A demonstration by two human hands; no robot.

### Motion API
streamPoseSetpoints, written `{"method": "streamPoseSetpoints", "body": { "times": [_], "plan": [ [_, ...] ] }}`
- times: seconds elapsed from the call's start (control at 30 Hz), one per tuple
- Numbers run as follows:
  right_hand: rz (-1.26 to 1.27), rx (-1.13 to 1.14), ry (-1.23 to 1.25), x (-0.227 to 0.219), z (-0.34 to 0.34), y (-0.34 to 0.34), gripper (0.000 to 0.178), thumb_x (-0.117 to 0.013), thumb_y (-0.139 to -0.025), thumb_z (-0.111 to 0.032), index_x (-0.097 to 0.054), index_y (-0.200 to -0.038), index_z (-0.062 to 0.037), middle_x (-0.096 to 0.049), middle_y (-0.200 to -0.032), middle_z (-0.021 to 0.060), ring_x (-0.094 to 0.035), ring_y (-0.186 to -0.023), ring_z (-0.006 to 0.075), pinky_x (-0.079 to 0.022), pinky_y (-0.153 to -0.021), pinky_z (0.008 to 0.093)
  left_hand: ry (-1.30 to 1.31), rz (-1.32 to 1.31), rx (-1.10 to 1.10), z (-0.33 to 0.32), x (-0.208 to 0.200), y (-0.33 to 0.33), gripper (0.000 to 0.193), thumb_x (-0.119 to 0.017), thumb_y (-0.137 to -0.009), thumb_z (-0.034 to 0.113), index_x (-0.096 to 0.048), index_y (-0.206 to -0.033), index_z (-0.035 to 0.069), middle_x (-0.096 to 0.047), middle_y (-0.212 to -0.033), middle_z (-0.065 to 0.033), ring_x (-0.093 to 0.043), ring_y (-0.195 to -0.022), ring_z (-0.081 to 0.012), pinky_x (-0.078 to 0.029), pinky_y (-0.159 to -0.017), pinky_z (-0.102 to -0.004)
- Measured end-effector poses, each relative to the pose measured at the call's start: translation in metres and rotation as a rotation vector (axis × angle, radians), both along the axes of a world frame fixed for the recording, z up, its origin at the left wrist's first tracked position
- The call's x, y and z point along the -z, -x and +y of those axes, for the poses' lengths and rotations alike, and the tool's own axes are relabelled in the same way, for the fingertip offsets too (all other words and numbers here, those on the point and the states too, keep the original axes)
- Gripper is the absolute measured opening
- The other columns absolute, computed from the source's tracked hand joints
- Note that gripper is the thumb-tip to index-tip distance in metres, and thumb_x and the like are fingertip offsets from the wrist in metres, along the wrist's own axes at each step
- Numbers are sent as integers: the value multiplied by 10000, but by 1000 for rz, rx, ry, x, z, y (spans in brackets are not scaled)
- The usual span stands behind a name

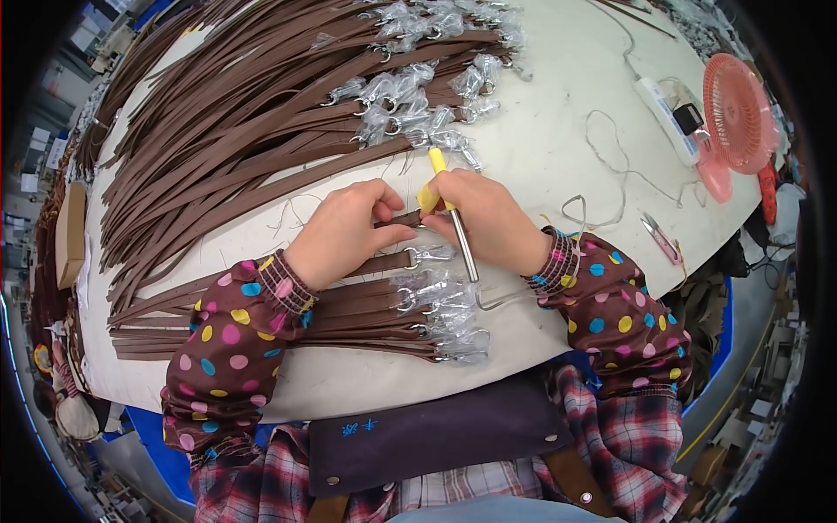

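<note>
Two hands meeting, left hand (pixel 347 228) pinching brown strap (pixel 403 218) (end only), right hand (pixel 485 218) gripping yellow-handled tool (pixel 446 195)

Position: I look from a camera worn on the head, above the surface (pixel 558 166).
Direction: steeply down and forward.
Nearness: close, the hands central.
Lens: fisheye, edges bending.

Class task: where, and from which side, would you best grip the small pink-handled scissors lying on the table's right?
Probably grip the pink-handled scissors at the looped handles, coming from the table's near right edge: the handles point toward that edge, while the short blades point inward, away from it.
</note>
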State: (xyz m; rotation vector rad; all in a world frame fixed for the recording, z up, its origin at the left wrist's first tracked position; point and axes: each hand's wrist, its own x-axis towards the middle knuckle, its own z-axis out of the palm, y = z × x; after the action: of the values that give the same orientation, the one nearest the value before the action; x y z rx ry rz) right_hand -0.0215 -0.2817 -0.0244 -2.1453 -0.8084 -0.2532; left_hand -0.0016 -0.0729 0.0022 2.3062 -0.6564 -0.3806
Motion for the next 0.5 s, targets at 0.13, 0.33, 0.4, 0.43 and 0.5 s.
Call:
{"method": "streamPoseSetpoints", "body": {
  "times": [0.13,0.33,0.4,0.43,0.5],
  "plan": [
    [-49,2,17,-5,1,0,236,-690,-740,-28,-508,-889,-51,-554,-783,100,-563,-709,272,-456,-602,349,-44,96,-43,-8,-6,6,281,-742,-740,183,-591,-920,30,-605,-743,-63,-589,-682,-211,-474,-620,-327],
    [-116,12,-21,-4,4,-6,246,-699,-735,-39,-504,-885,-49,-553,-787,100,-560,-702,281,-455,-585,354,-19,106,-75,-12,-7,6,247,-727,-749,161,-589,-919,48,-612,-741,-46,-590,-669,-212,-472,-619,-328],
    [-105,14,-39,-4,7,-6,214,-675,-759,-64,-498,-879,-68,-548,-772,85,-555,-711,277,-449,-591,365,-28,106,-64,-11,-6,4,219,-711,-771,165,-589,-908,45,-617,-743,-46,-593,-659,-216,-471,-614,-326],
    [-94,17,-62,-4,7,-6,183,-651,-784,-88,-491,-874,-88,-543,-756,71,-550,-720,273,-443,-596,376,-26,108,-65,-11,-6,2,219,-711,-771,165,-589,-908,45,-617,-743,-46,-593,-659,-216,-471,-614,-326],
    [-72,21,-80,-6,6,-5,213,-679,-771,-69,-508,-899,-67,-560,-775,84,-570,-722,258,-457,-608,345,-1,145,-43,-12,-8,0,190,-689,-794,167,-588,-892,39,-622,-750,-54,-591,-642,-207,-470,-603,-323]
  ]
}}
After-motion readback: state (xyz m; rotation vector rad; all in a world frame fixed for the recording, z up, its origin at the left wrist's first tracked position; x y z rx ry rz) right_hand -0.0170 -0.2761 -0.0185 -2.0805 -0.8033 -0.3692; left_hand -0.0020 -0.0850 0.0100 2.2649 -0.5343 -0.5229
